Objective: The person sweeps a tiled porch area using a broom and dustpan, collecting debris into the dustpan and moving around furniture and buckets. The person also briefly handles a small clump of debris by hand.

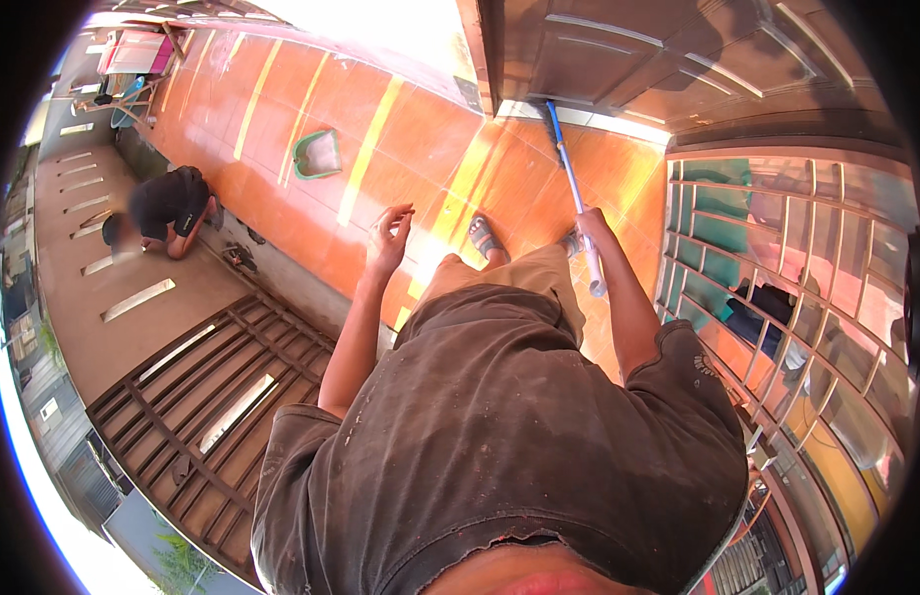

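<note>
My right hand (591,223) grips the blue handle of a broom (569,169), whose pale lower end extends toward me past the hand. Its dark head rests at the threshold of a brown panelled door (618,69). My left hand (388,233) is raised over the orange tiled floor (380,169), empty, with fingers apart and slightly bent. A green dustpan (316,154) lies on the tiles ahead and to the left. My sandalled feet show between my hands, below the broom's head.
Another person (167,203) in dark clothing leans over by the low wall (93,238) at the left. A dark metal railing (242,337) runs at lower left. A barred window (767,258) is on my right. A rack with pink and blue items (132,59) stands at the far left end.
</note>
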Demonstrator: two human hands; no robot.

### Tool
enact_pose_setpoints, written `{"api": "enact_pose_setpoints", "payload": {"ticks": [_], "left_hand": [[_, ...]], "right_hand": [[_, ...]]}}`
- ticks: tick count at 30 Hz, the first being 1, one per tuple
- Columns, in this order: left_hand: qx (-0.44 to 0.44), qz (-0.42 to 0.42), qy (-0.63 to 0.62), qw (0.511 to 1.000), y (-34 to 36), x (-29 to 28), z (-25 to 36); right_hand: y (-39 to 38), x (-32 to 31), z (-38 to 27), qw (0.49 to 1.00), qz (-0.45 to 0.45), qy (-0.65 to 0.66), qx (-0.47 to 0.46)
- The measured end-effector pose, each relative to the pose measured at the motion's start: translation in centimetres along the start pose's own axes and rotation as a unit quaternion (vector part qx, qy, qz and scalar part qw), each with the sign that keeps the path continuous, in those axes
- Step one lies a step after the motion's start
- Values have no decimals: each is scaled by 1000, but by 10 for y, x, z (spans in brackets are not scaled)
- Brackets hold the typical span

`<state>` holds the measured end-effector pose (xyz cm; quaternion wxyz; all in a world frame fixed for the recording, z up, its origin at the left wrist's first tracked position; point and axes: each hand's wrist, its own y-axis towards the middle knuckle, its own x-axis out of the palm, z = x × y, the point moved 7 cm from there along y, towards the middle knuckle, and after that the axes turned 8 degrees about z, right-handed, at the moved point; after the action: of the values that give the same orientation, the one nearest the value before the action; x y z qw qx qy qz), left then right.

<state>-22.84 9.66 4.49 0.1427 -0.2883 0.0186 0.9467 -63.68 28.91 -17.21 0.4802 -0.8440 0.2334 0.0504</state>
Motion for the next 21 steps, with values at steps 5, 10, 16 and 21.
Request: {"api": "enact_pose_setpoints", "payload": {"ticks": [5, 10, 16, 21], "left_hand": [[26, -23, 12, 999, 5, 2, 16], [34, -18, 6, 999, 14, 6, 21], [12, -23, 5, 1000, 3, 3, 8], [0, -19, 20, 1000, -1, -5, 6]], "right_hand": [[4, 99, -32, 966, 27, -247, -74], [-2, 88, 17, 937, -164, -297, -79], [-111, 34, 25, 807, -289, 481, 184], [-107, 21, 33, 838, -168, 486, 184]]}}
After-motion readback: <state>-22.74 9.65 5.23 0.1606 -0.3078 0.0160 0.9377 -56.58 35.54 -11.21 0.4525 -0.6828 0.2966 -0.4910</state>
